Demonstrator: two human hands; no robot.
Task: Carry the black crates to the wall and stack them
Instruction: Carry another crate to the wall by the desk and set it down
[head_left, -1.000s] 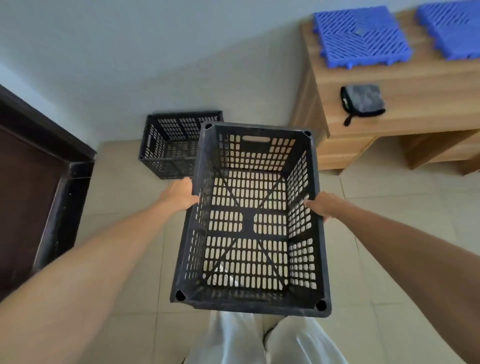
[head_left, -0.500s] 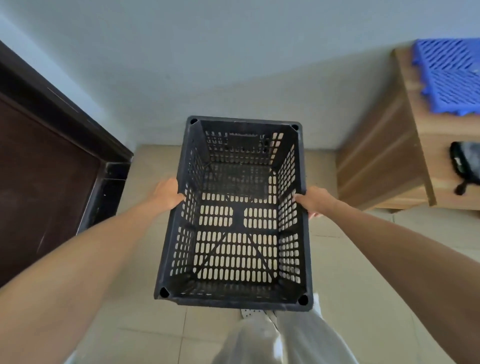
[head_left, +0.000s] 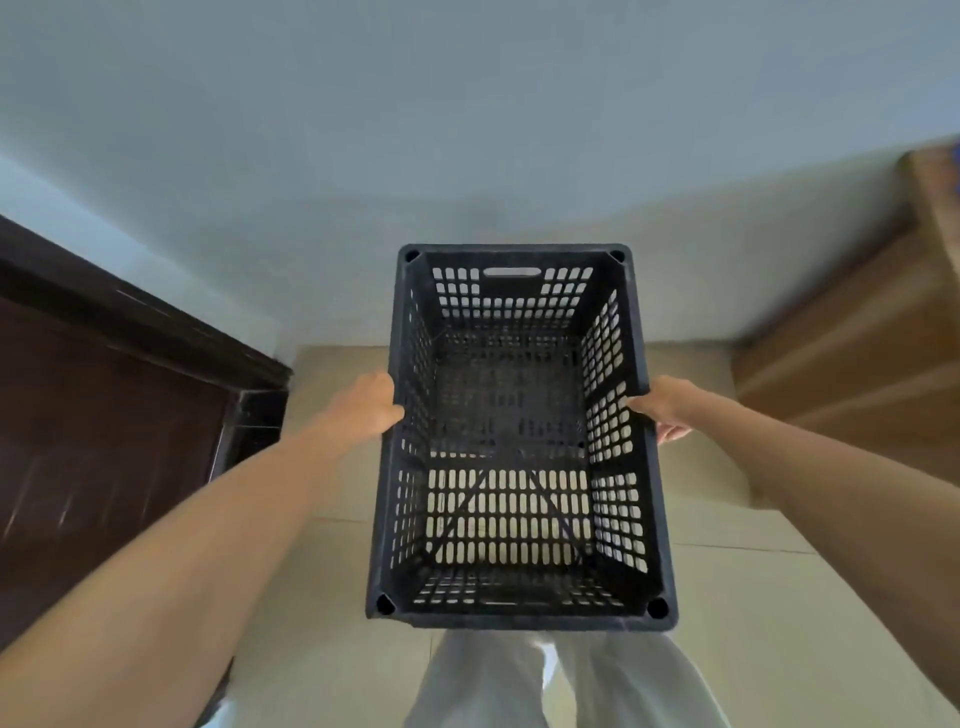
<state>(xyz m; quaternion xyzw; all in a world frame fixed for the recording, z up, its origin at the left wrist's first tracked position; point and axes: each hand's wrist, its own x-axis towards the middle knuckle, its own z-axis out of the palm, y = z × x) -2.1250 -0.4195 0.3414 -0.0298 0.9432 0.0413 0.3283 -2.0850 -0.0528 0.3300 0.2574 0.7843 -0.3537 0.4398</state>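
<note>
I hold a black slotted crate (head_left: 519, 613) in the air in front of me, open side up, its far end close to the pale wall (head_left: 467, 130). My left hand (head_left: 369, 402) grips its left long rim and my right hand (head_left: 667, 405) grips its right long rim. Through the crate's far floor slots I see a dark grid, which looks like the second black crate (head_left: 506, 400) lying under it on the floor by the wall; most of that crate is hidden.
A dark brown door and frame (head_left: 104, 374) stand at the left. A wooden desk side (head_left: 857, 338) is at the right. Beige floor tiles (head_left: 727, 597) lie below, and my light trousers (head_left: 519, 686) show under the crate.
I have stepped closer to the wall, carrying the crate over the one on the floor. The desk and blue panels have slid out of view to the right.
</note>
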